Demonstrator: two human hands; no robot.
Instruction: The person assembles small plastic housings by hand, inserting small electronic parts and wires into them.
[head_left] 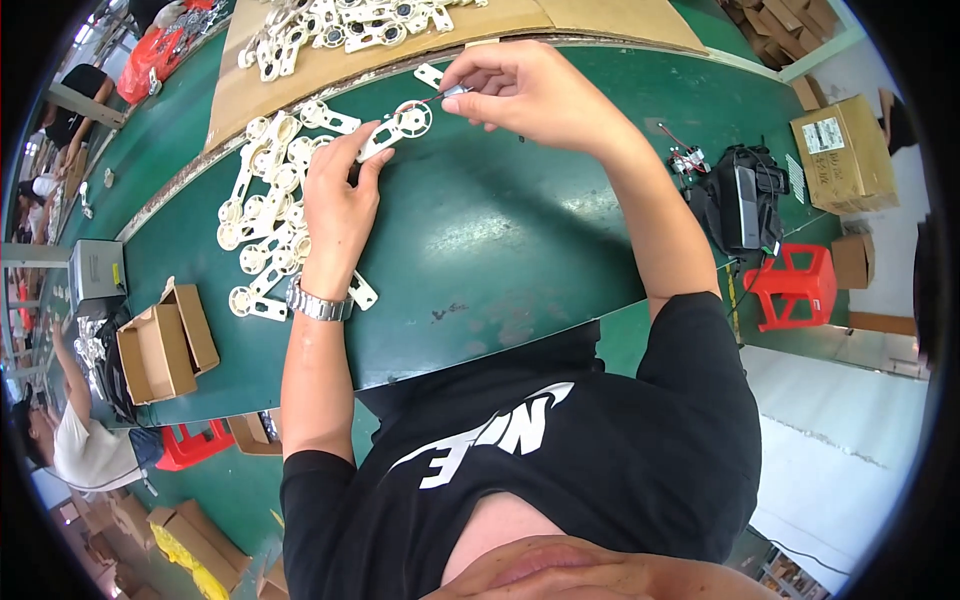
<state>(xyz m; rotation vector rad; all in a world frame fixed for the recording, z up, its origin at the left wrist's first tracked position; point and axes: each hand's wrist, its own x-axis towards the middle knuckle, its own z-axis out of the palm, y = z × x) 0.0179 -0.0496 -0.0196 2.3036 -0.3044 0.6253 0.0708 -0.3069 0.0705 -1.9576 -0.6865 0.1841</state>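
Note:
My left hand [338, 195], a metal watch at its wrist, pinches the narrow end of a cream plastic part [412, 122] with a spoked ring at its far end. Thumb and fingers of my right hand [522, 95] are closed on a small silver motor [456, 91]. Thin dark and red wires run from the motor toward the ring of the plastic part. Beside my left hand lies a loose heap of similar cream parts [262, 215]. Another cream piece [428, 75] shows just behind the motor.
Cardboard [560, 25] covers the table's far side and bears more cream parts with dark round inserts [350, 25]. A black bag [742, 200] and a wired bundle [688, 160] lie right. An open carton [160, 350] stands left. People work at the far left.

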